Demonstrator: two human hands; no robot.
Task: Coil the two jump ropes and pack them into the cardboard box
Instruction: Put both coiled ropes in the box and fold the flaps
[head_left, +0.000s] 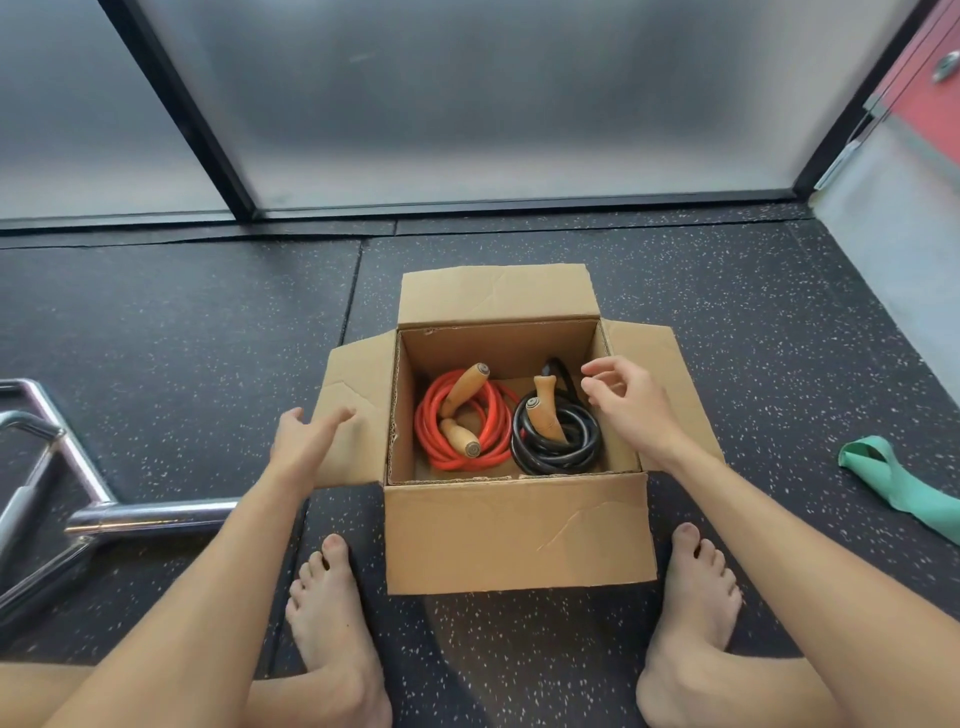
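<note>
The dark speckled floor (208, 322) carries everything. An open cardboard box (514, 535) sits on it in the middle, all four flaps folded outward, between the person's two bare feet (332, 613).

A chrome bar (150, 517) lies on the floor near its left edge, well apart from the box. A green band (904, 493) lies toward the right edge.

Both forearms reach forward from the near edge. The left hand (306, 441) hangs over the box's left flap, palm turned inward. Its fingers (337, 418) are straight, loosely spread and hold nothing; whether the tips touch the flap, I cannot tell. The right hand (634, 400) hovers over the right side of the box opening, wrist bent. Its fingers (597, 369) are loosely curled and hold nothing, just beside the black rope (550, 457).

Both ropes lie coiled on the box bottom. The red rope (431, 415) fills the left half and the black rope the right half, side by side. Two wooden handles (462, 395) rest across the red coil. Two more stand tilted in the black coil.
</note>
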